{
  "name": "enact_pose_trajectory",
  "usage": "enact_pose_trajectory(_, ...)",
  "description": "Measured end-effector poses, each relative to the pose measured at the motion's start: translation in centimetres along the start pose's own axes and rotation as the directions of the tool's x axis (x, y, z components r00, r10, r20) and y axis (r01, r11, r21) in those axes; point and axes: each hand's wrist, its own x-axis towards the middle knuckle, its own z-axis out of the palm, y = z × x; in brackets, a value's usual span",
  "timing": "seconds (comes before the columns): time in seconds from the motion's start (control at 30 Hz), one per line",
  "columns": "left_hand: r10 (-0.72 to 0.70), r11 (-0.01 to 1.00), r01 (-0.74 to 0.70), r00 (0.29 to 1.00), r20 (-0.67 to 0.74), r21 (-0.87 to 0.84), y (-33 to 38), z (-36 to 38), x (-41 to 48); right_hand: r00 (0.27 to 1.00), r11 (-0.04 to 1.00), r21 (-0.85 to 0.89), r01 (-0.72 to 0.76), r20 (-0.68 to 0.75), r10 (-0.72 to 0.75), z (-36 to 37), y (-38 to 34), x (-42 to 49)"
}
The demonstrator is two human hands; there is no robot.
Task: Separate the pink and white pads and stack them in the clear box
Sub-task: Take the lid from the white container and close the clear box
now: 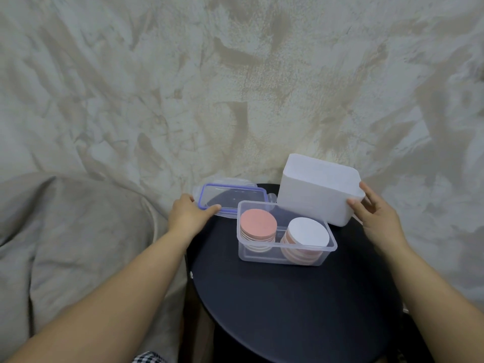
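Observation:
The clear box stands on a round dark table. Inside it are two stacks of round pads: the left stack has a pink pad on top, the right stack a white pad on top. Behind the box on the left lies its clear lid with a purple seal. My left hand grips the lid's near-left corner. At the back right a white tub is tilted up, and my right hand holds its right end, thumb on the front wall.
Crumpled beige cloth covers everything behind and to the left of the table. The lid overhangs the table's far-left edge. Bare tabletop lies in front of the clear box. A checkered fabric scrap shows at the bottom edge.

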Motion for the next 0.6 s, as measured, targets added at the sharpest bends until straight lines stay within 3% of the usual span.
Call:
enact_pose_trajectory(0.1,0.075,0.997,-0.075,0.994,-0.082,0.006,-0.5,0.1,-0.5,1.0,1.0,0.005,0.001,0.002,-0.001,0.0,0.0,0.0)
enact_pose_trajectory(0.2,0.255,0.965,-0.241,0.955,-0.155,0.101,0.2,0.1,-1.0,1.0,1.0,0.007,0.003,0.01,-0.004,0.0,0.1,0.2)
enact_pose_trajectory(0.33,0.442,0.897,-0.439,0.886,-0.139,0.052,3.6,1.1,-1.4,1.0,1.0,0.002,0.01,0.012,-0.01,-0.2,0.1,0.2)
enact_pose_trajectory(0.47,0.462,0.886,-0.458,0.886,0.045,-0.074,10.1,3.6,-1.4,1.0,1.0,0.017,0.007,0.021,-0.008,-0.4,0.1,0.0)
enact_pose_trajectory(0.6,0.263,0.961,-0.275,0.894,0.362,-0.019,15.5,6.6,-0.6,0.999,0.999,0.02,0.026,0.037,-0.027,-0.6,0.0,-0.2)
